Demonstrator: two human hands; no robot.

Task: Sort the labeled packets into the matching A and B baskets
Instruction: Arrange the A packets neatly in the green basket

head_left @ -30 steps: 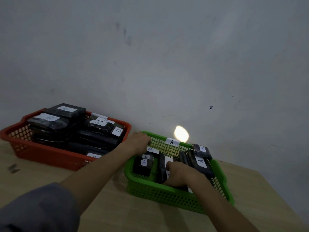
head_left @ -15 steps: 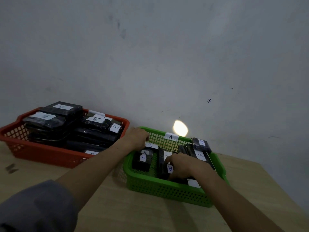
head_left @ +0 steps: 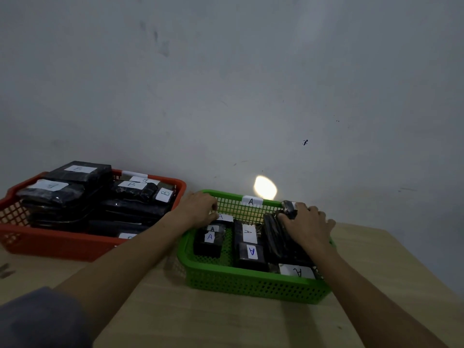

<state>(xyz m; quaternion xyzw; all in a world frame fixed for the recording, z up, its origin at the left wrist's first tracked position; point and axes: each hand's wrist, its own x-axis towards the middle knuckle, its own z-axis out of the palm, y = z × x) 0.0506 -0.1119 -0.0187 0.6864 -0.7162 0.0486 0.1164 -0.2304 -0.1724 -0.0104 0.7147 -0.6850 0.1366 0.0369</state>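
Where mesh green basket sits, left hand gripping rim, right hand flat on glossy packets

The right hand has shifted from the green basket's middle packets to its right-side packets.

hands in green basket, red basket

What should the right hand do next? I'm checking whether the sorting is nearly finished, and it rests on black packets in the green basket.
Probably press the black wrapped packets flat and let go. The right hand lies over them at the green plastic basket's right side, the left hand steadies its far left rim, and no loose packet shows on the wooden table.
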